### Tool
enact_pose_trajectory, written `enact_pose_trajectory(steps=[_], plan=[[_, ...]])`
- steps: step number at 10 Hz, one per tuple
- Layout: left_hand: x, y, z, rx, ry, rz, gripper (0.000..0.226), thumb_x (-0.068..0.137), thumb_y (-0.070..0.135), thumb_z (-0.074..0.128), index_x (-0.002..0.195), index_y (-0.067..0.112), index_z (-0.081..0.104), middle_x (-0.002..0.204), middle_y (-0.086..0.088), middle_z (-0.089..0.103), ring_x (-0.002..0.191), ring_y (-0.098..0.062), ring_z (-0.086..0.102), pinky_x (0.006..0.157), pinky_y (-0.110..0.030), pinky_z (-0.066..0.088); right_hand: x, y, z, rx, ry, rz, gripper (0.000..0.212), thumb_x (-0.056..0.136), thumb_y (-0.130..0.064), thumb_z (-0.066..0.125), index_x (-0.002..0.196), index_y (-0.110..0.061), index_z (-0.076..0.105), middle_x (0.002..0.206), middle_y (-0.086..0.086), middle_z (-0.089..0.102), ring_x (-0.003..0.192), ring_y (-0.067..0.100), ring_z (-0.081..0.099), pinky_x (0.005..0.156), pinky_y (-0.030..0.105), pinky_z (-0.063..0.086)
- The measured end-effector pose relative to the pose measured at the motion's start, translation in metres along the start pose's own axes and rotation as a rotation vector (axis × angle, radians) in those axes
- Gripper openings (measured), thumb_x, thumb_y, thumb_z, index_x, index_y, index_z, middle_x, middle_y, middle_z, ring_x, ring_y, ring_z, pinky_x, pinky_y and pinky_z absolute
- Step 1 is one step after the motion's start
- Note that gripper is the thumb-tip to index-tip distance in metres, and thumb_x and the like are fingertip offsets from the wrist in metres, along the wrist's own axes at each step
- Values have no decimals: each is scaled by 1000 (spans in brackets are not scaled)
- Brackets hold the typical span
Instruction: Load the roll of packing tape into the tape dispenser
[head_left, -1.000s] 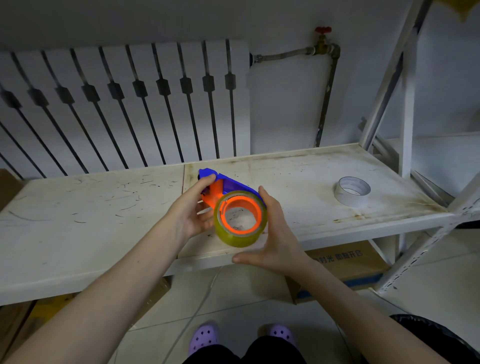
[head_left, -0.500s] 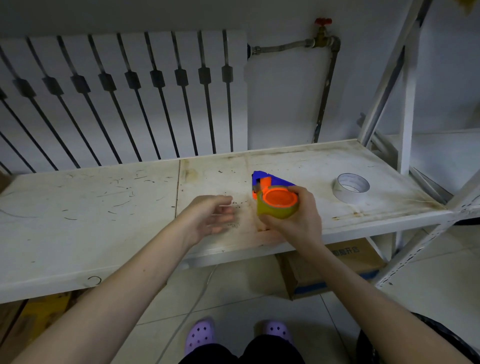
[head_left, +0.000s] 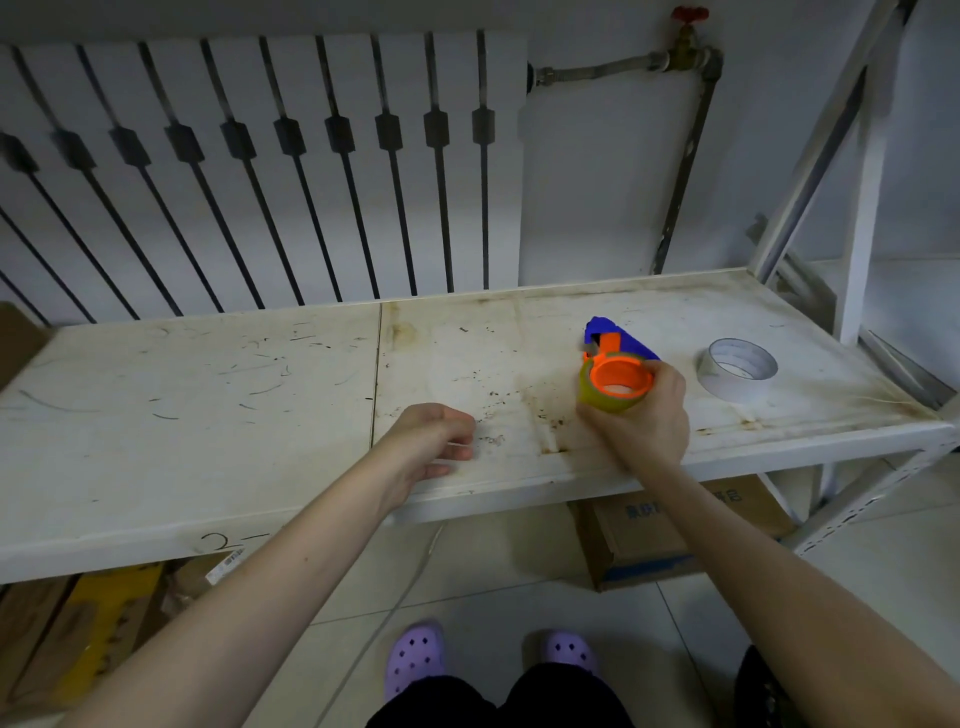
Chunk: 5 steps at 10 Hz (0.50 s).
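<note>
Head view: looks nearly done. Grasping the roll of packing tape (head_left: 605, 401) with the right hand (head_left: 647, 428), already seated on the tape dispenser (head_left: 626, 340), low over the shelf (head_left: 208, 415). With the left hand (head_left: 431, 441) loosely curled, holding nothing (idle). Possibly left: threading the tape end, too small to tell.

Arms: L grip (head_left: 431, 441) & R grip (head_left: 644, 431) bare; L forearm (head_left: 270, 587) & R forearm (head_left: 779, 582) bare too, wrist to frame edge. Legs: black trousers (head_left: 566, 699), plain matte fabric, only a strip seen at btm of frame. Feet: pair of lilac clog-type shoes, L shoe (head_left: 415, 657) & R shoe (head_left: 569, 652), rounded toes, smooth moulded look, small dark vent holes dotted across the tops.
</note>
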<state>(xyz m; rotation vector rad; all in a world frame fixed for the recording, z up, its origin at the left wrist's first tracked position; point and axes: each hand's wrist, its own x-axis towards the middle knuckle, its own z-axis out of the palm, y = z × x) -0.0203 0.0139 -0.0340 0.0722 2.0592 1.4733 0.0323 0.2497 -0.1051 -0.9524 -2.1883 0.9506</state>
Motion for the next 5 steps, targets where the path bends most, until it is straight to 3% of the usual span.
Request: enact_pose_trajectory(steps=[2,4,5], plan=[[-1,6,1,16,-13,31,9,88,12,54,91,17,60,83,-1,60,70,-11,62,72,-28,40,2,10,2,-30,-41,-7,96,52,-49,84,128,-26,31,133,1,43,116,25,52,87,43,51],[-4,20,-6,3,31,41,12,88,12,54,97,14,61,87,-4,62,74,-16,63,68,-28,42,2,6,-7,-112,-112,-36,99,53,-46,84,131,-23,28,140,5,38,126,30,44,102,55,38],[-11,29,-9,-6,45,71,15,88,13,55,101,13,61,92,-5,63,76,-17,63,71,-29,44,-9,-12,-15,-129,-71,-83,108,53,-45,85,137,-24,20,151,9,21,136,33,30,108,53,32]])
